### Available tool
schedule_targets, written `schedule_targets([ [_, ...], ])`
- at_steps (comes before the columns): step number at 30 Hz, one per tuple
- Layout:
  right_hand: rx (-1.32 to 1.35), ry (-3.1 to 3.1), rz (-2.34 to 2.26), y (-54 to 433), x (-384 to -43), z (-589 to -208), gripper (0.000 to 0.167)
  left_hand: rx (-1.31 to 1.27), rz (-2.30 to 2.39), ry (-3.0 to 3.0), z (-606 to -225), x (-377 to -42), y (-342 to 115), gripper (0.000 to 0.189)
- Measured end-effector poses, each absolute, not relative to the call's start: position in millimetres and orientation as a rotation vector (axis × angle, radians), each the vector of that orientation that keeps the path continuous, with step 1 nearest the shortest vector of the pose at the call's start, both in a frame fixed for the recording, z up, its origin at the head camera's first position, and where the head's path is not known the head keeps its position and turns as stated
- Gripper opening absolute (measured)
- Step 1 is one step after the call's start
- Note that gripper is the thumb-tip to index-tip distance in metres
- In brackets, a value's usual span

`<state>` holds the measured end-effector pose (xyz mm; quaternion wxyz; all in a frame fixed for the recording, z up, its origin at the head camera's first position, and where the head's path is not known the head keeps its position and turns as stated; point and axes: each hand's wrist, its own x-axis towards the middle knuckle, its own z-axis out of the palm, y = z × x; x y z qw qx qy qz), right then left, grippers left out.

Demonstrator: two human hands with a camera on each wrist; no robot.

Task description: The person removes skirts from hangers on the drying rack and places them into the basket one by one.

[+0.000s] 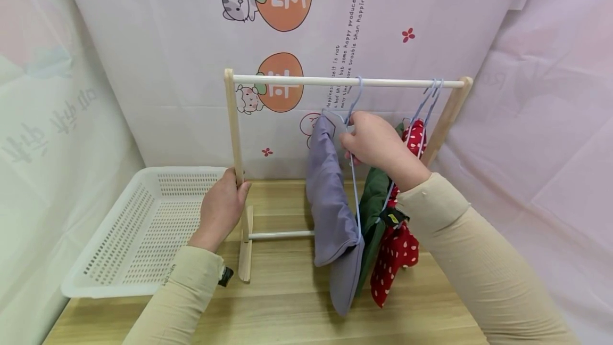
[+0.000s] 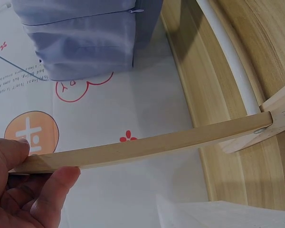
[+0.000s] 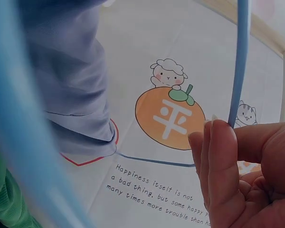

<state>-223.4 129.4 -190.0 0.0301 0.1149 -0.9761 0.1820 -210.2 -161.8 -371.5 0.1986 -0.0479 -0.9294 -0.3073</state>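
My left hand (image 1: pixel 221 207) grips the left wooden post (image 1: pixel 234 132) of a small clothes rack, thumb and fingers on either side of it in the left wrist view. With my right hand (image 1: pixel 378 140) I pinch a blue wire hanger (image 1: pixel 356 196) just below its hook, which is at the white top rod (image 1: pixel 306 81). A lavender zippered cloth (image 1: pixel 328 201) hangs from this hanger, folded over its lower part. Close to my right forearm, a green cloth (image 1: pixel 372 196) and a red cloth with white dots (image 1: pixel 395 260) hang on blue hangers, partly hidden by the arm.
A white perforated basket (image 1: pixel 107 217) stands on the wooden table (image 1: pixel 282 302) left of the rack. The rack's right post (image 1: pixel 447 118) rises beyond the hung cloths. Behind is a printed white sheet (image 1: pixel 191 41), with pale sheets on both sides.
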Motion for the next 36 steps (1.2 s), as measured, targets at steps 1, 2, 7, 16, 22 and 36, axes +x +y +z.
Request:
schedule_targets([
  [1,0.357,-3.008,0.559,129,-223,-190,0.046,-0.134,-0.863,-2.600,-371,-210,-162,0.037],
  [2,0.360,-3.007,0.557,129,-224,-190,0.045,-0.134,-0.866,-2.601,-371,-210,-162,0.037],
  [7,0.363,-3.007,0.554,127,-224,-191,0.045,-0.135,-0.873,-2.598,-371,-210,-162,0.038],
  [16,0.404,-2.987,0.541,122,-225,-191,0.034,-0.153,-0.872,-2.584,-373,-211,-162,0.036],
  [22,0.407,-2.990,0.557,119,-225,-191,0.033,-0.154,-0.877,-2.583,-373,-212,-163,0.037],
  [36,0.466,-2.974,0.580,113,-227,-192,0.033,-0.153,-0.873,-2.578,-374,-212,-163,0.035],
])
